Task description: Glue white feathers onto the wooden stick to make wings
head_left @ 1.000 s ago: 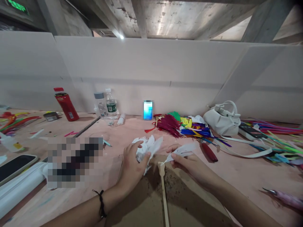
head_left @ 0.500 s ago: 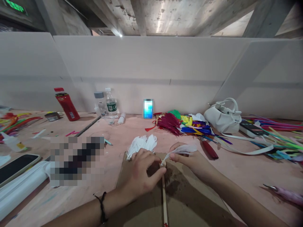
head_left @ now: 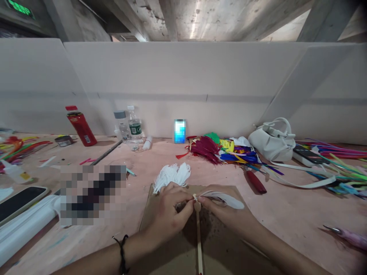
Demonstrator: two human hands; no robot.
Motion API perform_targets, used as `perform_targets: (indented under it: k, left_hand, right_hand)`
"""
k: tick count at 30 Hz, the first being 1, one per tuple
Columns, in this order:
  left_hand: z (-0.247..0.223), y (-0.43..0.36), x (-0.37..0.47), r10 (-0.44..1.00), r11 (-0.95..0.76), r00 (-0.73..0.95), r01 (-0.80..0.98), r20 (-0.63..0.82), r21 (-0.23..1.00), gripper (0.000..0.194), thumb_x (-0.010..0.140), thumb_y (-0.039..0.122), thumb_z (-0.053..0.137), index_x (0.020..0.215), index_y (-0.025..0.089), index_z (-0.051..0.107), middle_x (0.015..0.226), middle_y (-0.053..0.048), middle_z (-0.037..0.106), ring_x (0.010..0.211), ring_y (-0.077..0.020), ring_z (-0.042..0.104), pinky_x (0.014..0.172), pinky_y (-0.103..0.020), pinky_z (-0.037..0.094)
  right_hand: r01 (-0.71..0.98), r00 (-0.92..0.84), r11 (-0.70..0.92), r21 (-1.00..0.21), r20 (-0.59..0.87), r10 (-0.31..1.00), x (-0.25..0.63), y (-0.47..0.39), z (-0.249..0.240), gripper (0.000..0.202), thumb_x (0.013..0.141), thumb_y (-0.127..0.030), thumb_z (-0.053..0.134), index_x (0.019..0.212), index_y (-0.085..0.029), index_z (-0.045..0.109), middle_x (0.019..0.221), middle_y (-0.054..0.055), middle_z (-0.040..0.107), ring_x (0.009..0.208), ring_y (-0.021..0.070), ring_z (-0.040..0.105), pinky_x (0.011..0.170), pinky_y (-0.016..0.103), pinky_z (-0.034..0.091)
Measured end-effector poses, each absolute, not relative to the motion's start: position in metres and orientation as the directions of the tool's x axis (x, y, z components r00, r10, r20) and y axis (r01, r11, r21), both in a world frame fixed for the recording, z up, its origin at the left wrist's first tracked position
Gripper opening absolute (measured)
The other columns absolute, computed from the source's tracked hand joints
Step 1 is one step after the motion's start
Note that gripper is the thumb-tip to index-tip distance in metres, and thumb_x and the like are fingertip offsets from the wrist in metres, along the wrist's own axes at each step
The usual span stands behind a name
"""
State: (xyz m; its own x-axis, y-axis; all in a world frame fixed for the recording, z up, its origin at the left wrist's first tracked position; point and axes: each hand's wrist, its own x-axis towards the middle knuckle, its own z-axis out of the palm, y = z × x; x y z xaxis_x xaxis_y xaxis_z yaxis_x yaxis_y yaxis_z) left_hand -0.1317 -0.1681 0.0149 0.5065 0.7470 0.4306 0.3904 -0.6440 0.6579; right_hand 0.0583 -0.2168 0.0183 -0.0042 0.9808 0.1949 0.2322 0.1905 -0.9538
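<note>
A thin pale wooden stick (head_left: 199,236) with a rounded head lies lengthwise over a brown cardboard sheet (head_left: 166,256). At its top end my left hand (head_left: 173,212), with a black cord bracelet on the wrist, pinches the tip of the stick. My right hand (head_left: 226,210) is closed on the base of a white feather (head_left: 229,199), whose vane trails to the right over the hand. The fingertips of both hands nearly meet at the stick's head. Just beyond my left hand, a pile of white feathers (head_left: 173,175) rests at the cardboard's far edge.
Coloured feathers (head_left: 203,149), a lit phone (head_left: 179,131) and a white handbag (head_left: 272,141) are at the back. A red-handled tool (head_left: 256,182) and pink pen-like tool (head_left: 346,235) lie right. Left are a red bottle (head_left: 82,126), glue bottle (head_left: 17,173) and dark phone (head_left: 21,202).
My left thumb and fingers have closed together at the stick's tip. My right hand has come lower and closer to them, and the feather now points more downward to the right.
</note>
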Motion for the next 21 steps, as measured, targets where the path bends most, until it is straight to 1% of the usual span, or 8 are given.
perform_targets:
  k: [3, 6, 8, 11, 13, 16, 19, 21]
  left_hand:
    - [0.017, -0.171, -0.131, 0.76, -0.634, 0.498, 0.432, 0.416, 0.642, 0.021, 0.081, 0.018, 0.058, 0.066, 0.025, 0.071, 0.069, 0.0, 0.07, 0.083, -0.0227, 0.059, 0.08, -0.036, 0.039]
    - [0.018, -0.171, -0.13, 0.789, -0.601, 0.468, 0.458, 0.398, 0.655, 0.02, 0.073, 0.014, 0.056, 0.061, 0.024, 0.068, 0.066, 0.0, 0.069, 0.082, -0.0229, 0.059, 0.082, -0.036, 0.039]
    - [0.016, -0.168, -0.131, 0.809, -0.58, 0.437, 0.489, 0.393, 0.651, 0.018, 0.071, 0.014, 0.056, 0.057, 0.023, 0.064, 0.064, 0.0, 0.066, 0.081, -0.023, 0.059, 0.079, -0.035, 0.039]
    - [0.012, -0.163, -0.133, 0.865, -0.499, 0.355, 0.522, 0.356, 0.692, 0.02, 0.071, 0.016, 0.056, 0.053, 0.022, 0.058, 0.061, 0.0, 0.062, 0.074, -0.0215, 0.058, 0.071, -0.032, 0.038]
    - [0.01, -0.161, -0.134, 0.853, -0.519, 0.351, 0.505, 0.386, 0.69, 0.02, 0.076, 0.018, 0.058, 0.057, 0.022, 0.063, 0.065, -0.001, 0.066, 0.077, -0.0215, 0.059, 0.073, -0.033, 0.039]
    - [0.008, -0.16, -0.133, 0.796, -0.602, 0.414, 0.47, 0.441, 0.646, 0.018, 0.083, 0.025, 0.064, 0.068, 0.024, 0.072, 0.073, -0.001, 0.072, 0.084, -0.0227, 0.061, 0.079, -0.036, 0.039]
    - [0.013, -0.162, -0.134, 0.758, -0.645, 0.461, 0.426, 0.461, 0.634, 0.014, 0.086, 0.025, 0.067, 0.073, 0.024, 0.074, 0.076, -0.002, 0.073, 0.084, -0.0221, 0.061, 0.08, -0.035, 0.041]
    - [0.019, -0.169, -0.133, 0.732, -0.665, 0.501, 0.379, 0.461, 0.644, 0.013, 0.086, 0.025, 0.068, 0.074, 0.023, 0.072, 0.077, -0.002, 0.072, 0.082, -0.0208, 0.062, 0.078, -0.033, 0.044]
  right_hand:
    - [0.405, -0.023, 0.28, -0.871, 0.296, 0.955, 0.055, -0.223, 0.012, 0.018, 0.093, -0.037, 0.064, 0.094, -0.027, 0.079, 0.101, 0.006, 0.077, 0.094, 0.0282, 0.069, 0.088, 0.04, 0.051]
    - [0.464, -0.111, 0.361, -0.809, 0.352, 0.93, 0.054, -0.23, 0.014, 0.02, 0.098, -0.032, 0.057, 0.095, -0.029, 0.076, 0.099, 0.004, 0.076, 0.092, 0.0264, 0.068, 0.086, 0.038, 0.049]
    - [0.488, -0.121, 0.401, -0.776, 0.395, 0.911, 0.054, -0.235, 0.021, 0.021, 0.099, -0.03, 0.055, 0.089, -0.029, 0.074, 0.09, 0.003, 0.075, 0.084, 0.0246, 0.067, 0.08, 0.035, 0.048]
    - [0.541, 0.057, 0.406, -0.736, 0.514, 0.856, 0.06, -0.242, 0.04, 0.023, 0.096, -0.036, 0.061, 0.076, -0.029, 0.07, 0.078, 0.003, 0.071, 0.074, 0.0236, 0.064, 0.071, 0.035, 0.046]
    - [0.555, 0.223, 0.347, -0.756, 0.537, 0.814, 0.067, -0.243, 0.053, 0.021, 0.091, -0.044, 0.065, 0.076, -0.031, 0.072, 0.083, 0.005, 0.073, 0.082, 0.0279, 0.066, 0.079, 0.038, 0.047]
    - [0.513, 0.368, 0.206, -0.833, 0.43, 0.824, 0.077, -0.237, 0.063, 0.025, 0.082, -0.054, 0.068, 0.081, -0.03, 0.077, 0.093, 0.008, 0.077, 0.1, 0.0364, 0.065, 0.095, 0.047, 0.043]
    - [0.465, 0.369, 0.041, -0.884, 0.236, 0.899, 0.084, -0.224, 0.061, 0.035, 0.08, -0.06, 0.062, 0.075, -0.028, 0.076, 0.089, 0.009, 0.077, 0.1, 0.038, 0.065, 0.095, 0.05, 0.041]
    - [0.442, 0.335, 0.014, -0.897, 0.18, 0.925, 0.089, -0.216, 0.056, 0.037, 0.079, -0.06, 0.059, 0.073, -0.027, 0.075, 0.086, 0.008, 0.076, 0.098, 0.0363, 0.065, 0.096, 0.049, 0.041]
